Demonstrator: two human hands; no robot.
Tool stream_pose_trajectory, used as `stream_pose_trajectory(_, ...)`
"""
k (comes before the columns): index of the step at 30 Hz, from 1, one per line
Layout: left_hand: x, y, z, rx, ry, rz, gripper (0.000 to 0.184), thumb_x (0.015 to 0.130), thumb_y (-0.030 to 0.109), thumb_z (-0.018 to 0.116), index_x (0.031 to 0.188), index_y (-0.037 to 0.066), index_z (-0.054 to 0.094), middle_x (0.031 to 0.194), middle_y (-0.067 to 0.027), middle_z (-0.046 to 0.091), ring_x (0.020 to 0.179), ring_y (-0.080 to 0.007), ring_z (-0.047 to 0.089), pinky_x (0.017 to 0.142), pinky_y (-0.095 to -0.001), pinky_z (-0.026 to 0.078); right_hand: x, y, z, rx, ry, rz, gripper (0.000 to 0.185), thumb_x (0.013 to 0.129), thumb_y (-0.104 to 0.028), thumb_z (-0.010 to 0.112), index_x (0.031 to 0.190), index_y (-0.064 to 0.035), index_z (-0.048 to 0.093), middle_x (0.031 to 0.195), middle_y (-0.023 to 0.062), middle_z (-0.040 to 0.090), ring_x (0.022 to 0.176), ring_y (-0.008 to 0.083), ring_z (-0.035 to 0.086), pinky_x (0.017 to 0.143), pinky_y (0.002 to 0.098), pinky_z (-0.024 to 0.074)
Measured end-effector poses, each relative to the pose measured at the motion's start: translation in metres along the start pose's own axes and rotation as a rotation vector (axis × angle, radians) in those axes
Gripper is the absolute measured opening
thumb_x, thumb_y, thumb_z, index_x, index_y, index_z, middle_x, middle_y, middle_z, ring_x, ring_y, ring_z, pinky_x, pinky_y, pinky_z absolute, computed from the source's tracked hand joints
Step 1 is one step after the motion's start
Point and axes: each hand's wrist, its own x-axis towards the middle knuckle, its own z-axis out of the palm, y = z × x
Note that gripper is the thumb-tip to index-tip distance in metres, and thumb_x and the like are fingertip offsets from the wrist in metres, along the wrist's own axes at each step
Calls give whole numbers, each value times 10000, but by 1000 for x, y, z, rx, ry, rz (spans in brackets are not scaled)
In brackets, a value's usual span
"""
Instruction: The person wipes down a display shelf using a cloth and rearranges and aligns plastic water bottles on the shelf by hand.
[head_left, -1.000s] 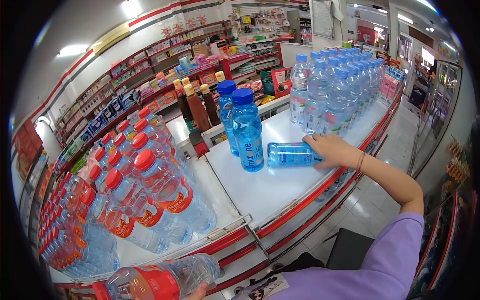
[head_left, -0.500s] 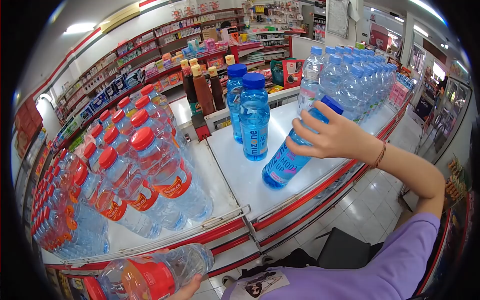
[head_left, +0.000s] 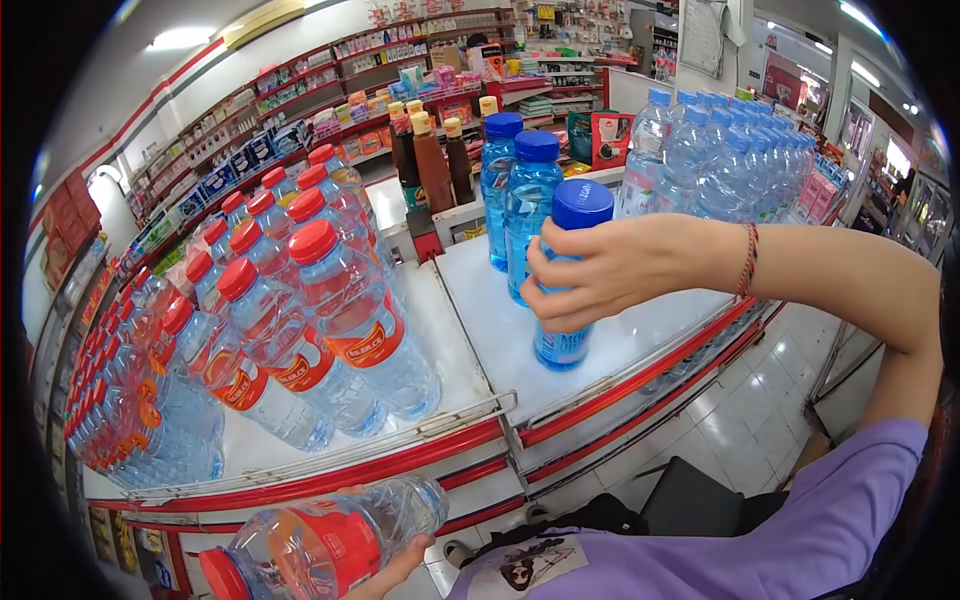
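Blue plastic bottle (head_left: 562, 347) with blue cap, tilted in the preceding frame, is now held upright at the white shelf top (head_left: 505, 345), just beside two similar blue bottles (head_left: 528, 205). Its upper body is wrapped by the right hand's (head_left: 635, 265) fingers. One clear, red-capped plastic bottle (head_left: 330, 545) is still gripped by the left hand (head_left: 395, 572). Three blue bottles are counted altogether.

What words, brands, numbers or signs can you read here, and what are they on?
"MOO", partly covered: label of the blue-capped drink bottle in the right hand.
"mizon", faint, ending unclear: that bottle's blue cap.
Too blurred to read surely: labels on the standing red-capped water bottles, the red label beside the left hand, and the shelf packages.
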Motion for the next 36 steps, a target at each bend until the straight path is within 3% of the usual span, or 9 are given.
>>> stream_pose_trajectory(4, -8, -5, -2, 8, 1, -26, 797, 621, 97, 803, 1261, -30, 345, 1095, -124, 509, 970, -216, 552, 811, -339, 481, 2, 3, 12, -274, 59, -45, 290, 785, -222, 547, 1045, -168, 431, 1057, 21, 449, 1025, 196, 471, 933, 328, 312)
stream_pose_trajectory(8, -26, -26, -11, 145, -8, -1, 802, 620, 92, 800, 1267, -23, 340, 1073, -122, 519, 956, -213, 557, 805, -337, 482, -2, 8, 21, -266, 90, -54, 321, 788, -239, 526, 1074, -196, 388, 1071, 10, 445, 1046, 185, 460, 889, 291, 299)
stream_pose_trajectory(11, -20, -3, 1, -18, 66, -131, 817, 615, 94, 800, 1273, -18, 327, 1087, -121, 503, 961, -208, 548, 805, -336, 480, -3, 10, 27, -269, 134, -69, 329, 786, -246, 529, 1078, -213, 383, 1078, -3, 443, 1062, 174, 460, 858, 282, 300)
stream_pose_trajectory(15, -15, 12, -7, 84, -79, -202, 820, 608, 85, 803, 1266, -13, 323, 1112, -119, 473, 977, -201, 532, 804, -336, 479, -3, 14, 34, -269, 167, -105, 312, 796, -260, 529, 1072, -232, 386, 1093, -22, 438, 1073, 151, 462, 847, 286, 289)
stream_pose_trajectory(18, -18, 14, -6, 52, -18, -291, 819, 603, 79, 807, 1259, -15, 325, 1121, -117, 463, 983, -199, 526, 802, -334, 479, -5, 19, 40, -270, 175, -141, 302, 808, -272, 527, 1076, -252, 388, 1101, -30, 433, 1068, 140, 465, 848, 290, 277)
stream_pose_trajectory(28, -5, 31, -6, -151, 14, -510, 726, 623, 58, 791, 1223, -30, 393, 1063, -123, 544, 942, -206, 571, 798, -330, 486, -18, 14, 47, -300, 138, -75, 356, 813, -292, 533, 1134, -299, 379, 1114, -56, 422, 1087, 111, 457, 858, 298, 260)
stream_pose_trajectory(31, -1, 28, -14, -105, -44, -471, 697, 627, 58, 789, 1207, -28, 412, 1059, -121, 552, 929, -204, 580, 788, -331, 491, -16, 14, 40, -311, 97, -83, 344, 850, -325, 499, 1171, -324, 376, 1080, -67, 443, 1057, 71, 477, 745, 298, 226)
stream_pose_trajectory(36, 12, 37, -38, -107, -125, -577, 702, 613, 83, 803, 1195, -13, 423, 1052, -108, 555, 922, -189, 579, 760, -321, 491, -13, 12, 36, -235, 87, -63, 387, 825, -286, 512, 1193, -302, 394, 1139, -66, 447, 1128, 70, 433, 862, 312, 269)
